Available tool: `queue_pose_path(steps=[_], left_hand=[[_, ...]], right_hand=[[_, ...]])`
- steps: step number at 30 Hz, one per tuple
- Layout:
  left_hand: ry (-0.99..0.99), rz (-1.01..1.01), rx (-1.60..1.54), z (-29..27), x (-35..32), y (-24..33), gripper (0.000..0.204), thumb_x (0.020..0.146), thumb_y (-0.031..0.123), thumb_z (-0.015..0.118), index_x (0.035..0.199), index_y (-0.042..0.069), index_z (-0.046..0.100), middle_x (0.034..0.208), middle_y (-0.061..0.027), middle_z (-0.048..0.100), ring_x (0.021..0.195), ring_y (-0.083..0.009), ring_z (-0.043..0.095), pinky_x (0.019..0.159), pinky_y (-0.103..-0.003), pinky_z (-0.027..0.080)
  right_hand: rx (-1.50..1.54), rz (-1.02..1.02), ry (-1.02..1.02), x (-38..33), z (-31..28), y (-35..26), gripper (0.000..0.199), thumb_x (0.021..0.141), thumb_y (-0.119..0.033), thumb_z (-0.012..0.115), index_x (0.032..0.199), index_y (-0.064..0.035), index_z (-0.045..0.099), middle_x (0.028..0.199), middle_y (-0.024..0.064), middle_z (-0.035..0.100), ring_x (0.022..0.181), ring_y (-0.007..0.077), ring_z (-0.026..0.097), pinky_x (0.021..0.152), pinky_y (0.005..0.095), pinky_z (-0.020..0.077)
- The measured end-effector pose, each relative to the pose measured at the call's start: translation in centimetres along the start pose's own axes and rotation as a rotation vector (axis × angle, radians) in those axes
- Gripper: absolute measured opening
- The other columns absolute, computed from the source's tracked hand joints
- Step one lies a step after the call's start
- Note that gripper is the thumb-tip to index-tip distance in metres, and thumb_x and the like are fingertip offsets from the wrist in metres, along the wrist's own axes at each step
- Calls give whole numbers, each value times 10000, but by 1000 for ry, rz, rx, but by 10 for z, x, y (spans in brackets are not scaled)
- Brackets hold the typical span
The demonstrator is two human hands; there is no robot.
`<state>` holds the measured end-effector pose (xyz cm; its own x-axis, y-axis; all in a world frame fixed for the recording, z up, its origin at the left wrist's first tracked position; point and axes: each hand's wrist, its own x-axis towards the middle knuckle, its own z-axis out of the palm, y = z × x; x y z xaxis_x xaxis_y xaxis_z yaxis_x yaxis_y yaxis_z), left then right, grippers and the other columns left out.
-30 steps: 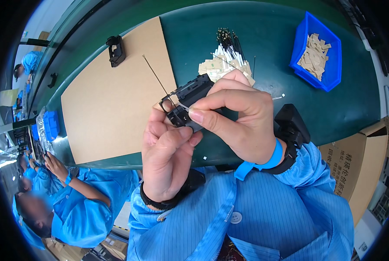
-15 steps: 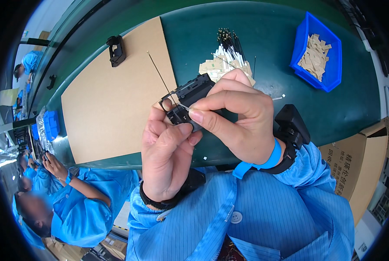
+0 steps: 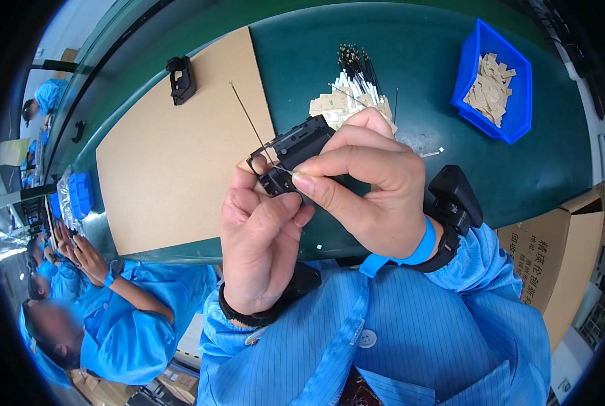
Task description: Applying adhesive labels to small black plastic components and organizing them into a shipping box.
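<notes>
Above the table's near edge, my left hand is closed around a black plastic housing, which tilts up to the right. My right hand pinches a thin pale cable end between thumb and forefinger, right against the housing. A thin dark wire sticks up and left out of the housing's open frame end. How the wire joins the pinched end is hidden by my fingers. Just beyond my right hand lies a heap of black-tipped cables with white sleeves and tan adhesive pads.
A brown board covers the table's left part, with another black housing at its far edge. At the far right stands a blue bin of tan pads. A cardboard box is at lower right. A co-worker sits at left.
My right fingertips have shifted very slightly at the housing, and more of the thin pale end shows. The co-worker's hands at the left have moved. The rest looks the same.
</notes>
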<state>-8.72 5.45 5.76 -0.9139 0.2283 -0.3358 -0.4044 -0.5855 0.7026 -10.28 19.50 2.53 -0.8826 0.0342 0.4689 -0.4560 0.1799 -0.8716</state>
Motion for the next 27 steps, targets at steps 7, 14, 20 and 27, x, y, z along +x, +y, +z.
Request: queue_pose_path(steps=[7, 14, 20, 27], left_hand=[[20, 7, 13, 3, -1, -1, 359, 790, -48, 520, 1112, 63, 403, 933, -54, 577, 829, -99, 565, 731, -237, 468], [-36, 16, -3, -2, -1, -3, 362, 790, -46, 522, 1113, 67, 403, 939, -63, 580, 832, -103, 569, 738, -246, 469], [-39, 22, -15, -2, -1, -4, 346, 792, -43, 526, 1093, 78, 406, 943, -67, 587, 849, -113, 576, 756, -253, 470], [-7, 25, -7, -1, 0, -3, 359, 787, -42, 527, 1101, 72, 396, 949, -69, 588, 860, -119, 579, 773, -261, 469]], right_hand=[[-6, -16, -3, -1, -1, 0, 65, 663, -68, 671, 698, -117, 647, 673, -16, 587, 720, 193, 473, 692, 314, 361], [-10, -14, -5, -2, -2, -1, 71, 660, -62, 671, 696, -117, 646, 680, -18, 587, 730, 194, 475, 701, 315, 354], [-52, -60, -42, 1, -7, -4, 69, 691, -67, 695, 757, -71, 674, 671, 19, 601, 677, 172, 473, 646, 290, 371], [-87, -85, -50, 2, -6, -4, 75, 684, -71, 693, 756, -76, 675, 664, 19, 600, 665, 179, 474, 631, 293, 374]])
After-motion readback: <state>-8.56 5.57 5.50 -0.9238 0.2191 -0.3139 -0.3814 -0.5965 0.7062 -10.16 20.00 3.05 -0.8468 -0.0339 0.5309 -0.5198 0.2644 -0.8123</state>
